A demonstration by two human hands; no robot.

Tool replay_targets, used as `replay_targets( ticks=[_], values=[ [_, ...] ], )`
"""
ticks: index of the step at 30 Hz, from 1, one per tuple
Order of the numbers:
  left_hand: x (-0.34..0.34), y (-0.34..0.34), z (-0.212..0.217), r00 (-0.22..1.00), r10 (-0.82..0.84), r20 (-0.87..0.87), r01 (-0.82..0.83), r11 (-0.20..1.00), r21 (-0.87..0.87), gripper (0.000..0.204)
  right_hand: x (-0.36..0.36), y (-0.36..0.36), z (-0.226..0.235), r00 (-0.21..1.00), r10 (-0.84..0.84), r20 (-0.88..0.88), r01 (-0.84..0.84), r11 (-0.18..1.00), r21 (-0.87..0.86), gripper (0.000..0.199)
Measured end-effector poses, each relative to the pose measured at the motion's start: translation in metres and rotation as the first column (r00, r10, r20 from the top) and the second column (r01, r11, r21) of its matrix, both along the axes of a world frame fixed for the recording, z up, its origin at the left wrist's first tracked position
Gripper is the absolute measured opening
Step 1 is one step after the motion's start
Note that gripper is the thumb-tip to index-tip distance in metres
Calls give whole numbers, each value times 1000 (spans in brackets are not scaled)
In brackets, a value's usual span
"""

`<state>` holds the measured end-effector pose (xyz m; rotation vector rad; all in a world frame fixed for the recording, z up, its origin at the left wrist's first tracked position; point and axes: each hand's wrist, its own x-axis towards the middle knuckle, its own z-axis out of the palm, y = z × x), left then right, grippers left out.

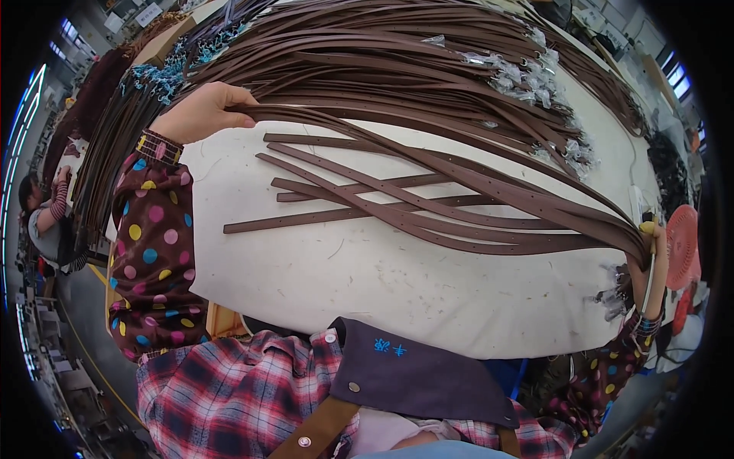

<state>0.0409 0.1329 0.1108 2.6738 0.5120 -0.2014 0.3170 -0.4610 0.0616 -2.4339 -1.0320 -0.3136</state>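
Note:
At the far left of the table, my left hand (205,112) is closed, thumb and fingers pinching the tips of a few brown belts. My right hand (650,275) grips the other end of this belt bundle (505,191) at the right edge. Between the hands the strips stretch and sag. Several loose punched ends (321,218) fan out and cross on the pale tabletop. Something yellow (648,227) shows at my right fingers, with a thin pale strip (650,283) beside them; I cannot make out what they are. Clear-wrapped ends (612,294) hang below that hand.
A big pile of brown belts (367,69) covers the back of the white table (306,283), with clear plastic wrapping (527,80) on its right ends. Bundles with blue ties (164,80) lie at left. A red plastic basket (683,249) stands at right. Another person (47,222) works far left.

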Motion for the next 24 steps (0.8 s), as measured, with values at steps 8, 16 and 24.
replay_targets(
  ticks=[8,16,24],
  values=[
    [-5,9,-7,995,96,-19,-92,983,161,21,11,-19,-11,996,-26,-90,33,997,72,57],
    [-8,3,-9,999,28,-15,-24,976,218,31,12,-17,-8,999,-13,-34,14,1000,25,59],
    [54,-196,-75,758,-553,346,489,833,260,118,3,-43,-7,997,-34,74,26,995,97,57]
  ],
)
